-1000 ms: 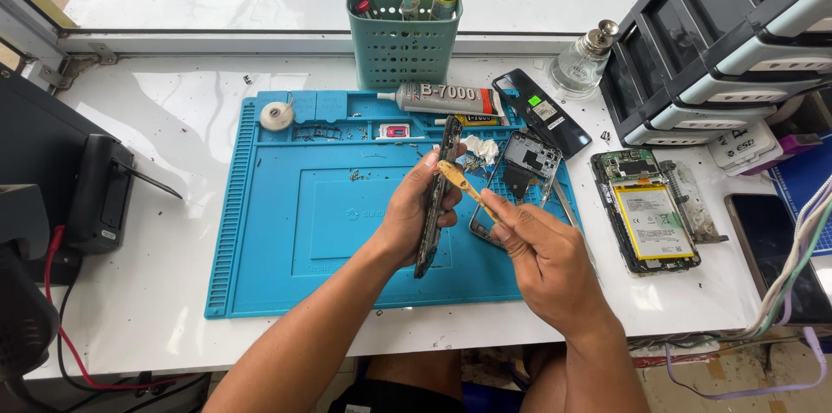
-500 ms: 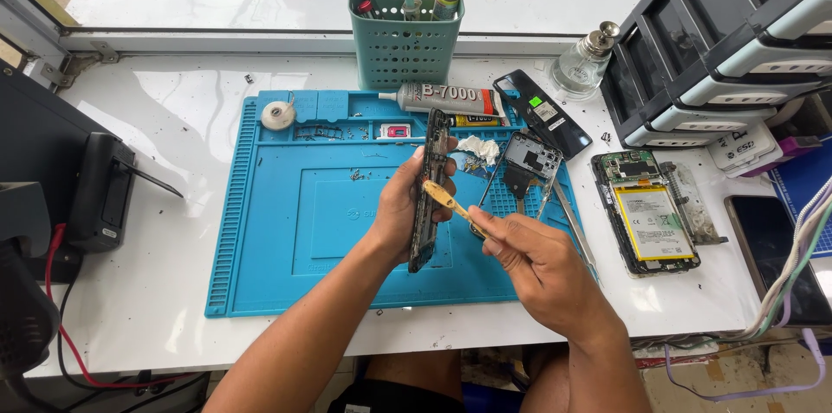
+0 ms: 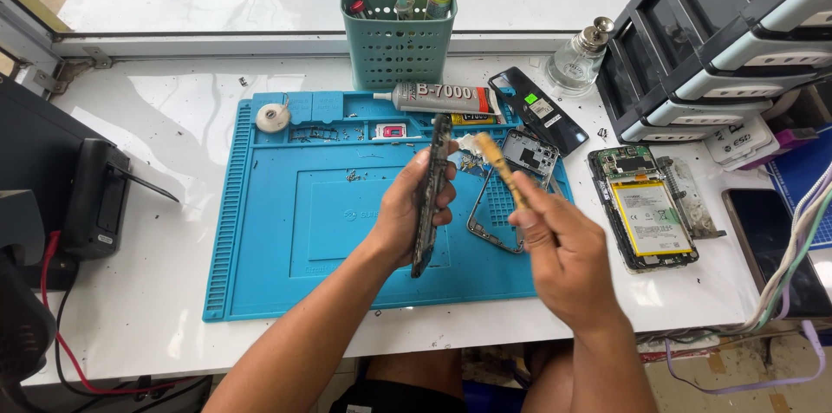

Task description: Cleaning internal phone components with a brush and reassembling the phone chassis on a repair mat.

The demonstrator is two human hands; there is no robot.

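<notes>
My left hand [image 3: 407,214] grips a dark phone body [image 3: 431,192], held on edge above the blue work mat [image 3: 286,231]. My right hand [image 3: 563,253] holds a small brush with a tan handle [image 3: 501,169], its bristle end up near the top of the phone body. Under my hands lies a thin phone frame [image 3: 494,214] on the mat. A back plate with camera cutouts [image 3: 530,153] rests just beyond it.
An opened phone with a yellow battery [image 3: 646,209] lies to the right. A glue tube [image 3: 438,98], a dark phone cover [image 3: 537,110], a green tool basket [image 3: 397,27] and a glass bottle [image 3: 579,62] stand behind. Grey drawer units [image 3: 728,40] fill the right.
My left hand has turned the phone body more upright and edge-on. My right hand has shifted right and lifted the brush, whose tip now points up beside the phone's top.
</notes>
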